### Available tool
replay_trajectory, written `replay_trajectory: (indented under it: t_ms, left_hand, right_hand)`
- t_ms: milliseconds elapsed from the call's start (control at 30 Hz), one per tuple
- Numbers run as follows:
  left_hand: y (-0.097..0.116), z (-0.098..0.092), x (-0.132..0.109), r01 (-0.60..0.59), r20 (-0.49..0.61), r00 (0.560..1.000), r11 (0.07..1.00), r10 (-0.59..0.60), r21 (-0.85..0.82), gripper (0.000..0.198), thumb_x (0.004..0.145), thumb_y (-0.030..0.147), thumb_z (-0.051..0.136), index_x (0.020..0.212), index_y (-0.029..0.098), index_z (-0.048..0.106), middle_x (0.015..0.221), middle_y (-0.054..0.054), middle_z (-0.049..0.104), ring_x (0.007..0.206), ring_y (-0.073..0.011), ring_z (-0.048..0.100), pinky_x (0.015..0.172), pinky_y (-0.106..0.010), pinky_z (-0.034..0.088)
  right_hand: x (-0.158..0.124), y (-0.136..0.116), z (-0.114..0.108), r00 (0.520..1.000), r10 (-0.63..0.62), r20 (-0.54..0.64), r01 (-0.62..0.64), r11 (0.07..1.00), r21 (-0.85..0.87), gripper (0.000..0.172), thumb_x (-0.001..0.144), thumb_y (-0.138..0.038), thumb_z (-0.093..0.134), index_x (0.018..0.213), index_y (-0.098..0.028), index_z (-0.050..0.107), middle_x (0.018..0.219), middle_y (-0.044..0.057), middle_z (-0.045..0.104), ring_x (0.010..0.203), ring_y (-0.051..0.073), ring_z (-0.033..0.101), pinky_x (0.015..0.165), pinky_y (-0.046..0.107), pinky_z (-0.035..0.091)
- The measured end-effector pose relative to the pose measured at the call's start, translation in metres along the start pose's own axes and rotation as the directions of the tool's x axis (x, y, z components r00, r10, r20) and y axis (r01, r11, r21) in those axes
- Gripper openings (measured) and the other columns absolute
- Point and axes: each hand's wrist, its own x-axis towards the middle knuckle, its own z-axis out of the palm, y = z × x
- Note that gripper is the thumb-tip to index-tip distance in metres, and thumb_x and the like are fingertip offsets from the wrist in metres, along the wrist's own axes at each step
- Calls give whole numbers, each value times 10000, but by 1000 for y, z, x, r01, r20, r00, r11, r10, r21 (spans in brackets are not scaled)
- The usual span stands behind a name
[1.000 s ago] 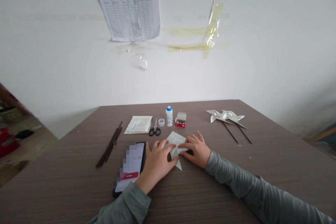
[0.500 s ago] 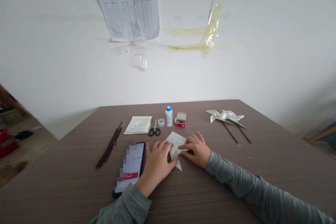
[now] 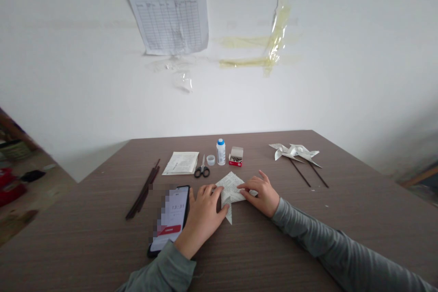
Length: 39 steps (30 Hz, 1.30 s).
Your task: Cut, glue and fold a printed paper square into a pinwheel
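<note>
Folding under way on a printed paper sheet, lying near the middle of the surface, one pointed corner aimed at the near edge. Left hand just beside a smartphone, left fingers close together and pressing on the sheet's left edge. Right hand across from it, right fingers slightly apart and resting on the sheet's right side, with no pinch from either hand. Step in hand, by the look of it: flattening a fold. Next move calling for a firm press along the crease, then space for turning the sheet. Widest room: the wood grain right of the sheet, out to the right edge. Tighter room on the left, with the smartphone against the left hand. Toward the far edge: scissors, a blue-capped white bottle, a red box of pins, and, further right, paper pinwheels on dark sticks.
</note>
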Motion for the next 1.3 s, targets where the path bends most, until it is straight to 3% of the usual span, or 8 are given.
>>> replay_trajectory:
  t_ms: [133, 233, 500, 600, 767, 900, 1067, 1300]
  left_hand:
    - [-1, -1, 1, -17, 48, 999, 1000, 18, -26, 589, 1163, 214, 755, 1737, 315, 834, 1847, -172, 803, 1794, -474, 677, 1561, -918, 357]
    - [-2, -1, 1, -22, 64, 998, 999, 24, -39, 656, 1142, 183, 760, 1776, 347, 810, 1884, -136, 785, 1833, -469, 641, 1569, -923, 336]
    - [-6, 5, 3, -43, 36, 998, 998, 45, -54, 788, 1113, 67, 694, 1824, 397, 775, 1876, -103, 799, 1845, -457, 635, 1560, -905, 377]
    - [-8, 10, 4, -42, -8, 999, 998, 41, -46, 763, 1116, 70, 722, 1778, 438, 811, 1824, -78, 840, 1785, -466, 691, 1544, -866, 444]
    - [-9, 13, 4, -47, -28, 999, 998, 46, -34, 684, 1169, 115, 707, 1773, 419, 804, 1837, -73, 830, 1754, -445, 700, 1550, -814, 460]
    - [-11, 14, 4, -51, -67, 997, 998, 49, -32, 690, 1168, 88, 686, 1786, 372, 796, 1833, -115, 824, 1748, -437, 712, 1535, -825, 481]
    - [-22, 26, 8, -89, -171, 982, 995, 81, -42, 672, 1123, 95, 766, 1720, 397, 833, 1751, -115, 869, 1671, -430, 778, 1453, -825, 578]
    - [-31, 40, 11, -137, -250, 959, 990, 137, 16, 566, 1131, 107, 768, 1636, 346, 861, 1659, -120, 897, 1590, -404, 799, 1417, -758, 622]
  right_hand:
    - [4, 7, -6, 1000, 20, -12, -20, 999, -26, 350, 1241, -324, 680, 1344, -318, 1015, 1170, 97, 982, 1187, 340, 901, 1502, 773, 477]
    - [7, 8, -13, 1000, 19, 8, -18, 999, -40, 354, 1205, -261, 706, 1343, -372, 1013, 1321, 91, 981, 1268, 351, 901, 1448, 684, 563]
    - [8, 3, -5, 996, 30, 88, -30, 1000, 4, 562, 1073, -124, 638, 1387, -388, 1023, 1502, 72, 979, 1509, 372, 865, 1501, 727, 498]
    - [7, 3, -8, 990, -45, 135, 45, 999, 1, 645, 1039, -84, 652, 1459, -429, 1000, 1499, 35, 988, 1491, 360, 872, 1518, 745, 479]
    - [5, -1, -20, 983, -76, 168, 93, 991, -98, 559, 1069, -157, 749, 1505, -413, 987, 1510, 60, 969, 1437, 374, 859, 1531, 702, 469]
    - [2, 1, -19, 989, -66, 132, 93, 973, -211, 510, 1097, -184, 788, 1545, -346, 970, 1486, 118, 964, 1399, 399, 863, 1517, 747, 473]
    - [3, 15, -8, 990, -136, 49, 144, 951, -272, 400, 1055, -232, 885, 1424, -352, 984, 1353, 110, 958, 1268, 386, 878, 1418, 715, 588]
    - [5, 17, 0, 964, -257, 70, 267, 941, -209, 539, 1081, -110, 797, 1440, -460, 997, 1305, 60, 955, 1209, 354, 894, 1358, 647, 662]
